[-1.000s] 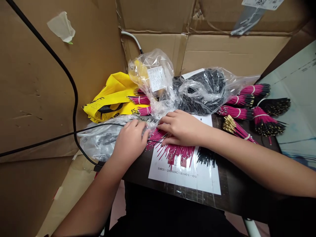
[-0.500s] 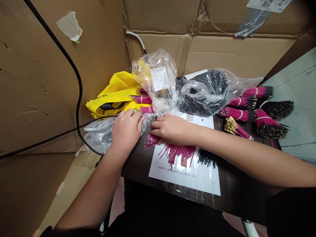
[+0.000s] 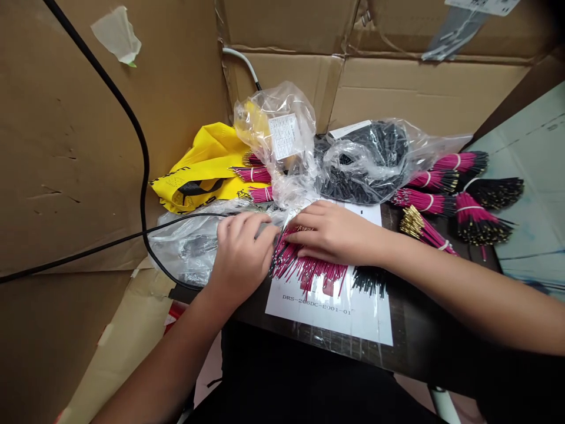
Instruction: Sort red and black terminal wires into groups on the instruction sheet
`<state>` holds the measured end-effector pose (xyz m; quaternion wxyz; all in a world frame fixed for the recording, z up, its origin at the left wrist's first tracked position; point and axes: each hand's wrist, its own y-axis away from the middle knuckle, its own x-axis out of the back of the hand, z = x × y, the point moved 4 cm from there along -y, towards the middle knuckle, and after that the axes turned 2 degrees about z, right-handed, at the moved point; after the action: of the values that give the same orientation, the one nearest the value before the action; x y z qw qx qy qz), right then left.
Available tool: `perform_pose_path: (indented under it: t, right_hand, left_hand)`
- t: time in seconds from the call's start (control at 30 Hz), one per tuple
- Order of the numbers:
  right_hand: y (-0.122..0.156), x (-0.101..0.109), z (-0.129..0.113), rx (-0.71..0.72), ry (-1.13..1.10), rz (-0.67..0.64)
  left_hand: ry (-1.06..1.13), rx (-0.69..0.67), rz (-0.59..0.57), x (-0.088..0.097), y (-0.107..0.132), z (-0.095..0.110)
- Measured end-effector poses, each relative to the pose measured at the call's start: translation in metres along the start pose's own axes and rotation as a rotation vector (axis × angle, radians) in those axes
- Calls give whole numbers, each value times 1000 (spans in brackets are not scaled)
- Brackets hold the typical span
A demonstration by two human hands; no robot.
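Note:
Loose pink wires [image 3: 320,275] with silvery ends lie fanned out over a printed white sheet [image 3: 326,330] on the dark table. My right hand [image 3: 338,232] rests over them from the right, its fingers curled round part of the pink bunch; some gold tips show by its fingers. Close on the left, my left hand [image 3: 245,253] has its fingers bent, with thumb and forefinger near the same wires. A thin dark strand shows between the two hands, and what the left fingers hold is hidden. Short black wires [image 3: 369,281] lie below my right wrist.
Behind stand a clear plastic bag with a label [image 3: 282,136], a bag of black wires [image 3: 362,162] and a yellow bag [image 3: 207,159]. Banded pink-and-black wire bundles [image 3: 479,218] lie at right. A black cable [image 3: 143,176] hangs at left; cardboard walls [image 3: 282,76] surround the table.
My left hand has moved right and slightly down, off the plastic bag towards the pink wires. My right hand has shifted a little right, uncovering gold tips.

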<state>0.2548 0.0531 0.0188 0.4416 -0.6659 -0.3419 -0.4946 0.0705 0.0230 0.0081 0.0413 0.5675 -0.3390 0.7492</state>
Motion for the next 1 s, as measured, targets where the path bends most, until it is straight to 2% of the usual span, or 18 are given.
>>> perform_pose_path:
  t: [0.17, 0.3, 0.4, 0.53, 0.73, 1.0]
  right_hand:
    - [29, 12, -7, -139, 44, 4]
    - [43, 4, -11, -192, 42, 6]
    - [40, -3, -10, -203, 67, -8]
    - [24, -6, -8, -162, 138, -48]
    - [1, -13, -11, -29, 258, -207]
    - [0, -14, -17, 117, 324, -178]
  left_hand:
    - [95, 30, -133, -8, 7, 4]
    - [61, 60, -149, -11, 6, 2]
    - [33, 83, -164, -12, 5, -1]
    - [0, 109, -165, -10, 5, -6]
    - [-11, 156, -200, -8, 4, -14]
    - [-40, 156, -242, -12, -9, -10]
